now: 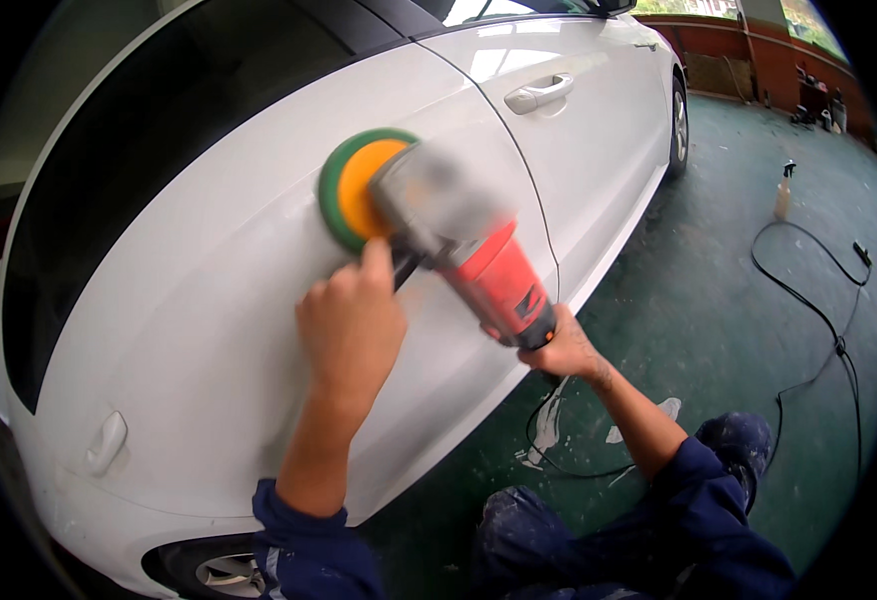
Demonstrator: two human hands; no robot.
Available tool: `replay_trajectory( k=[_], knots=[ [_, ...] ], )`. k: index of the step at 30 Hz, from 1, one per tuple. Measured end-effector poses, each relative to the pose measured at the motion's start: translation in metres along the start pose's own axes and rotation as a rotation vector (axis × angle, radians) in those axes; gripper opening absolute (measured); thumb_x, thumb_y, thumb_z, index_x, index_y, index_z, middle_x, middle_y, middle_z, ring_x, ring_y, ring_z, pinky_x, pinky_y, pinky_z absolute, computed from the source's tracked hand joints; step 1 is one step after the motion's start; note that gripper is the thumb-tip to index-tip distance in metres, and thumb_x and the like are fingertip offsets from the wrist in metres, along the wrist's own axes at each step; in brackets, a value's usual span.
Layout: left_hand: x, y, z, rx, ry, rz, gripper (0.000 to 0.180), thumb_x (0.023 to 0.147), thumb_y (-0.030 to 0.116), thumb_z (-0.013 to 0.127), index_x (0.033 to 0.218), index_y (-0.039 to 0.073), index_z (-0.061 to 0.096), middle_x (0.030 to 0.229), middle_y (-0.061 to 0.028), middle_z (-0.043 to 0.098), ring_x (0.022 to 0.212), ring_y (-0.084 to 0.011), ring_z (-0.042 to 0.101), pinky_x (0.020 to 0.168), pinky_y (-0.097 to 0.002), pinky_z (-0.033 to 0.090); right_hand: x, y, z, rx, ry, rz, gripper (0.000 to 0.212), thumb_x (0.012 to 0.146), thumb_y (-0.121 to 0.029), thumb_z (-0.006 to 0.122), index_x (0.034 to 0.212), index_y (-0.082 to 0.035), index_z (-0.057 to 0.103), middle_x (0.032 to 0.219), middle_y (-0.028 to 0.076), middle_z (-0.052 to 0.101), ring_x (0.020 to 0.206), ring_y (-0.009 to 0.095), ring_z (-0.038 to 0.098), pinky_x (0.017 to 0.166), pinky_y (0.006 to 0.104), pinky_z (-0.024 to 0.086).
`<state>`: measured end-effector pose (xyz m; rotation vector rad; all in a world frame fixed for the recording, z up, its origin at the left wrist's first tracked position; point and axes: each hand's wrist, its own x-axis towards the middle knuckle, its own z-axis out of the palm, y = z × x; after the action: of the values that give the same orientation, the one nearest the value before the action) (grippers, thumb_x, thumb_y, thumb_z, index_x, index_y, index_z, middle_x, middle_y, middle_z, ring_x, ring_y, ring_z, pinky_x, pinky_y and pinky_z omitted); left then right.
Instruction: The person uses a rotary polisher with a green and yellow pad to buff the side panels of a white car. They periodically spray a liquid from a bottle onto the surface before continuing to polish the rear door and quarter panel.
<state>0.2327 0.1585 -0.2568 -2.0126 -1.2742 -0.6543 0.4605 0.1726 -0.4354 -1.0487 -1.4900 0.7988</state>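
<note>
A red and grey car polisher (499,270) with a yellow backing and a green-edged round pad (344,195) is held against the side of a white car (249,260). The polisher's head is blurred by motion. My left hand (354,315) is closed around the dark side handle, close below the pad, one finger stretched toward the tool's head. At the rear end of the red body, my right hand (564,345) wraps round the black grip. The power cord (549,455) hangs from that end to the floor. The pad's working face is hidden.
A silver door handle (539,95) and a fuel flap recess (109,443) stand out from the bodywork. On the green floor (659,300) stands a spray bottle (785,192), with a black cable (809,300) looped beside it. Bottles and cans (824,110) are grouped at the far wall.
</note>
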Motion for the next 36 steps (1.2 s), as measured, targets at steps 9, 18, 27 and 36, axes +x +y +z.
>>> replay_trajectory(
  k=[9, 18, 27, 36],
  knots=[
    [-0.151, -0.069, -0.035, -0.037, 0.058, -0.283, 0.032, 0.069, 0.003, 0.072, 0.100, -0.001, 0.065, 0.071, -0.0219, 0.065, 0.066, -0.0450, 0.065, 0.060, -0.0518, 0.050, -0.037, -0.022, 0.093, -0.111, -0.205, -0.084, 0.021, 0.068, -0.014, 0.071, 0.079, 0.003, 0.066, 0.067, 0.024, 0.064, 0.070, 0.042, 0.067, 0.068, 0.0430, 0.054],
    [-0.210, -0.079, 0.005, -0.163, 0.044, -0.387, 0.049, 0.067, 0.004, 0.072, 0.115, -0.005, 0.066, 0.074, -0.0257, 0.065, 0.069, -0.0470, 0.065, 0.065, -0.0540, 0.051, -0.034, 0.010, 0.106, -0.187, -0.256, -0.167, 0.029, 0.066, -0.009, 0.069, 0.094, 0.000, 0.069, 0.076, 0.024, 0.067, 0.077, 0.043, 0.067, 0.071, 0.0434, 0.055],
    [-0.048, 0.013, 0.055, -0.149, -0.203, -0.070, 0.027, 0.076, 0.006, 0.071, 0.101, 0.004, 0.062, 0.074, -0.0215, 0.068, 0.071, -0.0448, 0.067, 0.066, -0.0540, 0.052, -0.010, 0.095, 0.015, -0.026, -0.035, -0.023, 0.020, 0.066, -0.009, 0.074, 0.080, 0.004, 0.066, 0.066, 0.008, 0.064, 0.064, 0.010, 0.058, 0.061, 0.0316, 0.050],
    [0.088, 0.102, 0.088, -0.229, -0.231, 0.276, 0.008, 0.079, 0.003, 0.065, 0.086, 0.005, 0.062, 0.078, -0.0171, 0.071, 0.079, -0.0380, 0.072, 0.069, -0.0484, 0.058, -0.001, 0.115, -0.034, 0.410, 0.135, 0.149, 0.010, 0.068, 0.004, 0.068, 0.075, 0.000, 0.062, 0.063, 0.004, 0.064, 0.055, 0.015, 0.062, 0.056, 0.0303, 0.049]
  ],
)
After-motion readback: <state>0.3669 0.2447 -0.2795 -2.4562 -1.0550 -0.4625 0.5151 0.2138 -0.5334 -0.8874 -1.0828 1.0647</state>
